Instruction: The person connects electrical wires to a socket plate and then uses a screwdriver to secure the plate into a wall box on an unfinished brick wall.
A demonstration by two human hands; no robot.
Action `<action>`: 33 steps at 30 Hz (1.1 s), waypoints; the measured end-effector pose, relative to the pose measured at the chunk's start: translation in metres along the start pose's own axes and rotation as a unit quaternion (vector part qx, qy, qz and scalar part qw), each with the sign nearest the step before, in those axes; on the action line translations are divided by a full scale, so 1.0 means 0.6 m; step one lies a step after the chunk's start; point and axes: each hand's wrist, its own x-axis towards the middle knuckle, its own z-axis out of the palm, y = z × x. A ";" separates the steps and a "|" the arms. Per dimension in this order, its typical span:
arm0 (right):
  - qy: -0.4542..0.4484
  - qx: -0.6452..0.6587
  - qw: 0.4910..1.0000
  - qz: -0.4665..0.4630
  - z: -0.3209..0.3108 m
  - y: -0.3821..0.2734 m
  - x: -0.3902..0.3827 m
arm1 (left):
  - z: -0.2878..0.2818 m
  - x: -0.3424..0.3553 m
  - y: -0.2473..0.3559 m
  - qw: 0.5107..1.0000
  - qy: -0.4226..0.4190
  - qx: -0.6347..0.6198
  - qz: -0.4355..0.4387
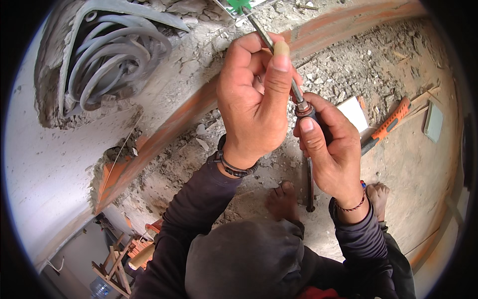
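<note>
My left hand [254,99] has its fingers curled round a long dark metal shaft [260,30], thumb along it. The shaft slants up to a small green object [236,6] at the top edge; whether they touch I cannot tell. My right hand [331,149] grips a dark tool handle [304,113] with a metal collar, where the shaft enters. Below that hand a long dark metal bar [310,192] shows, partly hidden by it. A tool with an orange-and-black handle [391,119] lies just right of my right hand, near a white flat piece [352,112].
Grey coiled tubing [117,57] sits in a broken recess at upper left. An exposed orange brick edge [328,27] runs diagonally through rubble. A pale rectangular piece [432,121] lies at right. Bare feet [281,202] show below my hands; wood scraps and a plastic bottle [99,286] are at lower left.
</note>
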 end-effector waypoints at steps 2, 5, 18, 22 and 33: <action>0.000 0.000 1.000 -0.014 0.002 0.001 0.001 | 0.000 0.001 0.000 1.000 0.003 -0.001 0.006; -0.002 -0.001 1.000 -0.015 0.001 0.004 0.001 | -0.001 0.001 0.000 1.000 0.004 -0.002 0.012; 0.005 0.002 1.000 -0.017 0.003 0.002 0.001 | -0.002 0.004 0.001 1.000 0.013 0.005 0.009; -0.007 0.016 1.000 -0.007 0.004 -0.001 0.001 | -0.003 0.003 0.002 1.000 0.020 -0.004 0.002; -0.004 0.032 0.999 -0.004 0.015 -0.008 -0.004 | -0.006 0.004 0.007 0.999 0.020 0.014 -0.022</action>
